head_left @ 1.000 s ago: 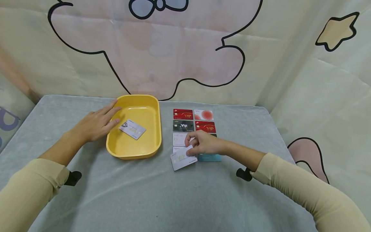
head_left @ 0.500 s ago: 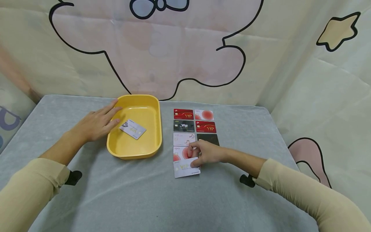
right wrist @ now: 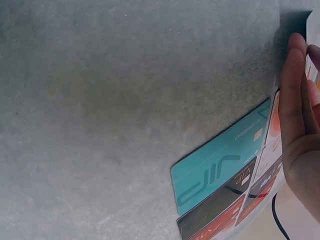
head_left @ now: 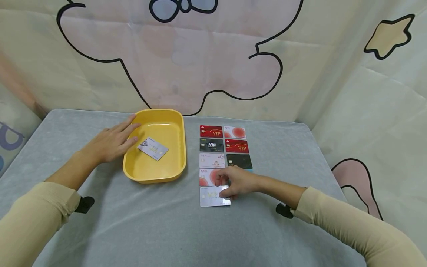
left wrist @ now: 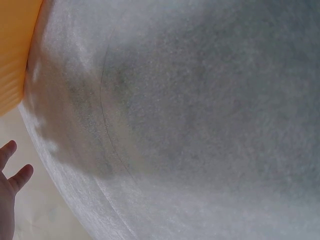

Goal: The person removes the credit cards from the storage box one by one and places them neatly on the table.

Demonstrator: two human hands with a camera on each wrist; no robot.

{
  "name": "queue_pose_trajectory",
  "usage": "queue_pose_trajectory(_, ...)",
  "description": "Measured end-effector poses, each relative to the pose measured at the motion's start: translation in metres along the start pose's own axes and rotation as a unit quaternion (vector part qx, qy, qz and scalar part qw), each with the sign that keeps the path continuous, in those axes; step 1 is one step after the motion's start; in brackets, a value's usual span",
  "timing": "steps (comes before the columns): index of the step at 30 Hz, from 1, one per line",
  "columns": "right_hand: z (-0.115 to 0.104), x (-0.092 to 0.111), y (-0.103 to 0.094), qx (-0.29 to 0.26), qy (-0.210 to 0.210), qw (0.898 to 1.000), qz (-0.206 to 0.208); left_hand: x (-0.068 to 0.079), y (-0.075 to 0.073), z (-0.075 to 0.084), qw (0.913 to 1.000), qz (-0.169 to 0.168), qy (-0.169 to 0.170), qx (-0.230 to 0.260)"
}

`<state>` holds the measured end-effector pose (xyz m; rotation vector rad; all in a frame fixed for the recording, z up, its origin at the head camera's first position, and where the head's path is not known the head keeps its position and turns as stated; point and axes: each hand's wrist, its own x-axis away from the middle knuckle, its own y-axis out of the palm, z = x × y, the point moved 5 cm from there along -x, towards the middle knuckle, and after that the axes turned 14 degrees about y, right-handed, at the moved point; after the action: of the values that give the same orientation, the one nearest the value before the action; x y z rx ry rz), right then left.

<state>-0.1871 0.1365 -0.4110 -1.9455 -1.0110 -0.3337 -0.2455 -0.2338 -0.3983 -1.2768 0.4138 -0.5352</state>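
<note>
My right hand (head_left: 238, 181) pinches a silver VIP card (head_left: 210, 196) at the near end of the left column of cards. Its thumb lies over the card's right part, and part of this card (right wrist: 313, 30) shows beside the fingertips in the right wrist view. Just beyond it lies a white card with red circles (head_left: 206, 177). Fingers spread, my left hand (head_left: 111, 142) rests on the left rim of a yellow tray (head_left: 160, 176). Inside the tray a second silver VIP card (head_left: 152, 148) lies at a slant.
Two columns of cards lie on the grey cloth (head_left: 166, 222): red cards (head_left: 211, 131), dark cards (head_left: 239, 160) and a white floral card (head_left: 211, 160) among them. A teal card (right wrist: 220, 157), mostly hidden by the right hand in the head view, ends the right column.
My right hand has brought the silver card toward the near side and turned it straight, below the white card with red circles. The left hand and tray have stayed in place.
</note>
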Motion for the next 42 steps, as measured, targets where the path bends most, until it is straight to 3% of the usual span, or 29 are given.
queue_pose_trajectory(12,-0.005,0.002,0.001,0.037,-0.029,0.998,0.038,0.0,0.0,0.0,1.0,-0.001,-0.006,0.0)
queue_pose_trajectory(23,-0.002,0.003,0.001,0.063,0.005,0.996,0.07,0.0,0.0,0.001,0.9999,-0.005,-0.012,0.0)
queue_pose_trajectory(30,-0.001,0.005,-0.001,0.062,-0.003,0.996,0.071,0.0,0.0,0.001,0.9999,-0.009,-0.015,0.0)
queue_pose_trajectory(35,-0.003,0.006,-0.01,0.067,-0.015,0.994,0.084,-0.001,0.0,0.001,0.9999,-0.009,-0.013,0.0)
queue_pose_trajectory(42,-0.022,-0.003,-0.039,0.047,-0.047,0.988,0.14,0.0,0.0,0.0,0.9999,-0.008,-0.012,-0.002)
